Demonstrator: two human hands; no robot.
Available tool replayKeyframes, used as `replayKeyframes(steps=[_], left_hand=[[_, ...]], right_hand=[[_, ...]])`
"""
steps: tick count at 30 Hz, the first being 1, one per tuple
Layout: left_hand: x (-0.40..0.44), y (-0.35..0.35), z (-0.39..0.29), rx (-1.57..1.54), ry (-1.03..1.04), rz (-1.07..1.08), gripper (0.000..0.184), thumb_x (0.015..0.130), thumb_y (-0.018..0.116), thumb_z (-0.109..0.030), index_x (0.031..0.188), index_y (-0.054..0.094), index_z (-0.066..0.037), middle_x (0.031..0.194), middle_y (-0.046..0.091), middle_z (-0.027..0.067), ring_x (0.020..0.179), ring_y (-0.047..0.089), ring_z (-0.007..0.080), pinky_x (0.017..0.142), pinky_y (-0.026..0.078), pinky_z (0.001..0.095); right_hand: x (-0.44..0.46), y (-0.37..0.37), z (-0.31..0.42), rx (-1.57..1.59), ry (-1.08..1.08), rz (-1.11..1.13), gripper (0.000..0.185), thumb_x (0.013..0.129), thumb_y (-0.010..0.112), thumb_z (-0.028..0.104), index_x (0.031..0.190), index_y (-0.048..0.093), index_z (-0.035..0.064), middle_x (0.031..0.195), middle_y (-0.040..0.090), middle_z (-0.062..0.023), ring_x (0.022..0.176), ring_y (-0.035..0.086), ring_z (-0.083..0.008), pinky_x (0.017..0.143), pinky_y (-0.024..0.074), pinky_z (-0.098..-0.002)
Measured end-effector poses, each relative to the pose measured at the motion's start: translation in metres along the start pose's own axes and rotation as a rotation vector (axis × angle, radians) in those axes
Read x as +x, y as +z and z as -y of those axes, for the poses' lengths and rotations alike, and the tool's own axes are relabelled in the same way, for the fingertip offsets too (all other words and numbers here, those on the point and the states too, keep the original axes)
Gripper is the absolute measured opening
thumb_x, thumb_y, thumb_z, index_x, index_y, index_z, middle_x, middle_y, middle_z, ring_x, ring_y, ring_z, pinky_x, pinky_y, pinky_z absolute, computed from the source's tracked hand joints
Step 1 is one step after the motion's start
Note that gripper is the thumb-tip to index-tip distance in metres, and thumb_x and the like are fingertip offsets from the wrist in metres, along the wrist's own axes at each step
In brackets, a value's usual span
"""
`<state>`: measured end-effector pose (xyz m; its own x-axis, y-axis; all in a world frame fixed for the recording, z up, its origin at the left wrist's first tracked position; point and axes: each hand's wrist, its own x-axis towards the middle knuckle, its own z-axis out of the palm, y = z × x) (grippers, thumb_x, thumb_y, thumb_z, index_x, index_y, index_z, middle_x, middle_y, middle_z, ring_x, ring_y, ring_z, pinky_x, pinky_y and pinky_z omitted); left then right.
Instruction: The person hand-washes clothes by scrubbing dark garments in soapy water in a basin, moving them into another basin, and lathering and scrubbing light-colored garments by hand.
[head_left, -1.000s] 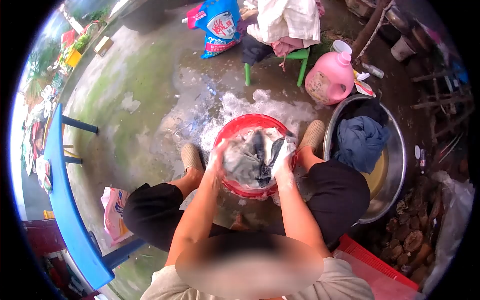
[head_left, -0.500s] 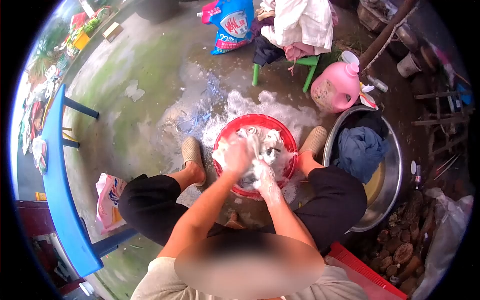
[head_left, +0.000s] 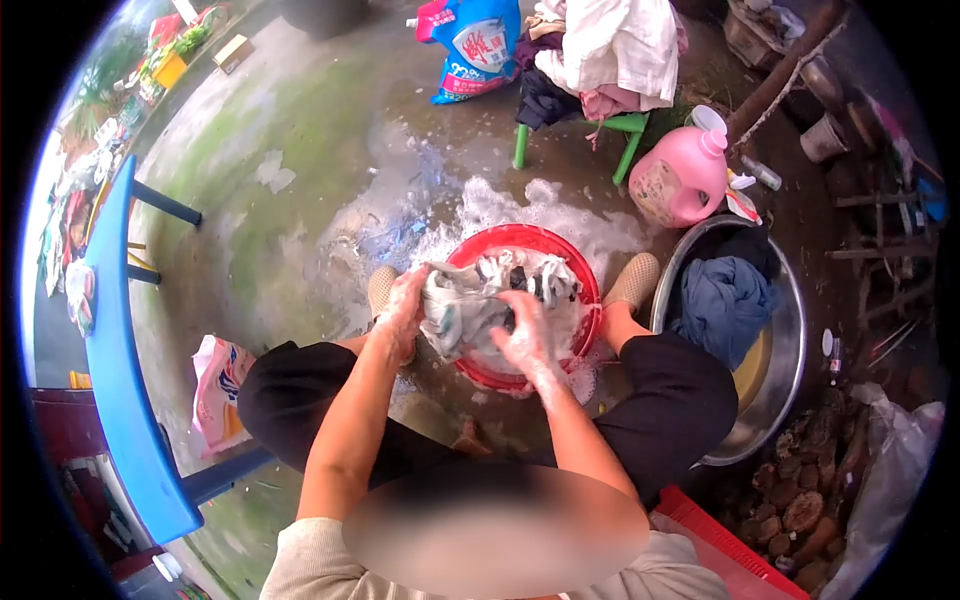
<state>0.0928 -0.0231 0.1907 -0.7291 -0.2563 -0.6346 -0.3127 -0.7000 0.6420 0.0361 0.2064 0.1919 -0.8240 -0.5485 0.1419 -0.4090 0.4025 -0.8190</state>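
Note:
A wet, white-and-grey garment (head_left: pixel 455 308) with dark patches is bunched up over the left side of a round red basin (head_left: pixel 597 310). My left hand (head_left: pixel 404 303) is closed on its left end, just outside the basin's rim. Over the middle of the basin, my right hand (head_left: pixel 526 335) curves its fingers and thumb around the garment's right part, with foam on the skin. More soaked white cloth (head_left: pixel 550 277) lies in the suds behind my hands. What the fingertips press on is partly hidden by the folds.
To the right, a metal tub (head_left: pixel 795 345) holds dark blue clothes (head_left: pixel 725 305). A pink jug (head_left: pixel 680 175) stands behind it. Beyond the basin are a green stool (head_left: pixel 628 150) piled with clothes and a blue detergent bag (head_left: pixel 478 50). A blue bench (head_left: pixel 130 400) runs along the left.
My hands were close together and blurred over the basin. Now they are apart: the left has moved left past the rim, and the garment is lifted and spread between them.

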Motion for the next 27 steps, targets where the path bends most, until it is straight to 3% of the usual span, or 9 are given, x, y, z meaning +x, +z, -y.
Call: replayKeyframes(steps=[4, 7, 10, 14, 18, 19, 22, 23, 27], left_hand=[[-0.019, 0.021, -0.007, 0.055, 0.118, 0.018, 0.012, 0.093, 0.057, -0.02, 0.099, 0.059, -0.01, 0.088, 0.064, 0.0037, 0.076, 0.062, 0.0149, 0.065, 0.05, 0.0308], [-0.031, 0.013, -0.01, 0.086, 0.22, -0.178, 0.01, 0.087, 0.061, -0.008, 0.084, 0.053, -0.013, 0.068, 0.055, -0.003, 0.056, 0.055, 0.0069, 0.048, 0.046, 0.0225], [-0.018, -0.009, -0.007, -0.074, 0.404, -0.165, 0.015, 0.085, 0.058, -0.002, 0.081, 0.049, -0.012, 0.065, 0.052, -0.0023, 0.049, 0.049, 0.0078, 0.042, 0.047, 0.0243], [-0.028, 0.006, -0.005, 0.24, 0.345, -0.189, 0.015, 0.082, 0.055, 0.0, 0.08, 0.045, -0.011, 0.065, 0.051, 0.0005, 0.044, 0.05, 0.0105, 0.037, 0.046, 0.0246], [-0.05, 0.012, -0.001, 0.423, 0.165, -0.027, 0.023, 0.077, 0.055, 0.001, 0.099, 0.054, -0.008, 0.065, 0.051, 0.0003, 0.044, 0.047, 0.0091, 0.035, 0.037, 0.0224], [-0.051, 0.007, -0.001, 0.642, 0.104, 0.03, 0.043, 0.078, 0.055, 0.0, 0.119, 0.051, -0.009, 0.064, 0.051, -0.0009, 0.044, 0.048, 0.0103, 0.039, 0.041, 0.0235], [-0.026, -0.018, 0.027, 0.965, 0.229, 0.238, 0.053, 0.081, 0.057, -0.005, 0.132, 0.045, -0.01, 0.08, 0.056, 0.0047, 0.06, 0.055, 0.0141, 0.056, 0.051, 0.0283], [-0.036, -0.003, 0.024, 1.278, 0.34, 0.142, 0.061, 0.082, 0.061, -0.012, 0.139, 0.038, -0.011, 0.113, 0.054, 0.014, 0.096, 0.057, 0.0233, 0.086, 0.049, 0.0357], [0.003, 0.008, 0.068, 1.369, 0.915, 0.24, 0.061, 0.085, 0.059, -0.015, 0.141, 0.036, -0.009, 0.143, 0.038, 0.0153, 0.128, 0.041, 0.0321, 0.107, 0.035, 0.0397]], right_hand=[[0.01, 0.006, -0.009, -0.282, 0.243, 0.211, 0.02, 0.076, 0.06, 0.011, 0.094, 0.062, 0.0059, 0.096, 0.065, -0.0176, 0.094, 0.061, -0.0367, 0.084, 0.0477, -0.0469], [0.015, 0.002, -0.031, -0.188, 0.234, 0.02, 0.009, 0.08, 0.055, 0.012, 0.083, 0.053, 0.0031, 0.077, 0.061, -0.0232, 0.077, 0.059, -0.0445, 0.065, 0.0445, -0.0521], [0.016, -0.016, -0.035, -0.059, 0.2, -0.143, 0.01, 0.082, 0.055, 0.013, 0.085, 0.053, 0.0031, 0.081, 0.062, -0.0226, 0.08, 0.06, -0.0444, 0.067, 0.0464, -0.0505], [0.01, 0.003, -0.064, 0.217, 0.229, -0.109, 0.011, 0.085, 0.053, 0.011, 0.084, 0.05, 0.0004, 0.094, 0.068, -0.0186, 0.083, 0.065, -0.0268, 0.073, 0.0493, -0.037], [0.011, -0.008, -0.076, 0.327, 0.467, -0.294, 0.012, 0.087, 0.052, 0.01, 0.078, 0.048, 0.0039, 0.073, 0.056, -0.0026, 0.073, 0.049, -0.0116, 0.066, 0.0423, -0.0303], [0.013, -0.014, -0.075, 0.242, 0.53, -0.303, 0.016, 0.086, 0.049, 0.018, 0.087, 0.056, 0.0039, 0.078, 0.059, -0.0122, 0.076, 0.055, -0.0221, 0.072, 0.0436, -0.0376], [0.027, -0.026, -0.042, 0.939, 0.486, -0.423, 0.013, 0.087, 0.049, 0.017, 0.082, 0.055, 0.0063, 0.081, 0.054, -0.0037, 0.074, 0.051, -0.0151, 0.07, 0.0442, -0.0325], [0.03, -0.035, -0.025, 0.996, 0.497, -0.398, 0.013, 0.088, 0.049, 0.017, 0.082, 0.055, 0.0063, 0.081, 0.055, -0.0033, 0.075, 0.052, -0.0148, 0.07, 0.0447, -0.0316], [0.045, -0.061, 0.017, 1.377, 0.544, -0.229, 0.017, 0.092, 0.047, 0.018, 0.089, 0.058, 0.0054, 0.09, 0.06, -0.0058, 0.087, 0.058, -0.0166, 0.078, 0.0486, -0.0328]])
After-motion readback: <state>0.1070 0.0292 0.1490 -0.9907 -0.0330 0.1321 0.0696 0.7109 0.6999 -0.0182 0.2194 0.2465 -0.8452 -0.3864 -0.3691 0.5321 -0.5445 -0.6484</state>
